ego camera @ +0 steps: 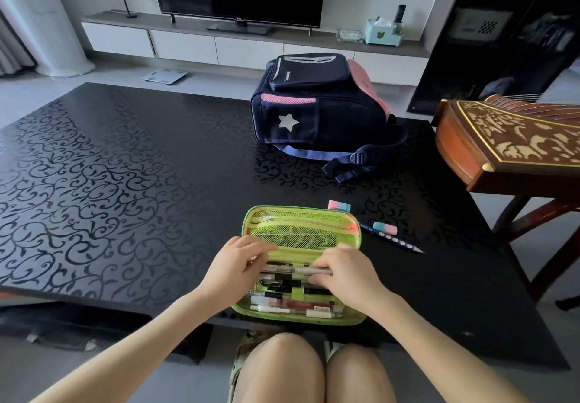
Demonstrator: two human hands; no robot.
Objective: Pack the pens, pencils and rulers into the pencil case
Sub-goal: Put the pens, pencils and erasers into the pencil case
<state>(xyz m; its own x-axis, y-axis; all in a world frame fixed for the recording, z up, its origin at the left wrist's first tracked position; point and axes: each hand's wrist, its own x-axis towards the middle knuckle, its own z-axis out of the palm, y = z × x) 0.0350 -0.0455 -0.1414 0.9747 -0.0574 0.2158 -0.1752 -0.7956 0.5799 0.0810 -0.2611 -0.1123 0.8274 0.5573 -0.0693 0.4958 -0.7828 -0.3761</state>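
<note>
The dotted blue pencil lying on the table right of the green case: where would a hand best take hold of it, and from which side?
Grip the pencil mid-barrel, from above and from the right. It lies flat, its tip pointing away from the pencil case, its other end hidden behind the case's edge. An eraser sits beside the upper barrel, so the bare lower stretch looks easiest to pinch.

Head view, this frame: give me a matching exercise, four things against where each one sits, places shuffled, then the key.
Things:
1. Navy and pink school backpack
2. Dark blue dotted pencil
3. Clear-barrelled pen
4. Open green zip pencil case

Places:
A. Held over the case by both hands
B. On the black patterned table, right of the case
C. At the table's near edge
D. Towards the table's far edge

Pairs: 1-D, 2-B, 3-A, 4-C
</note>
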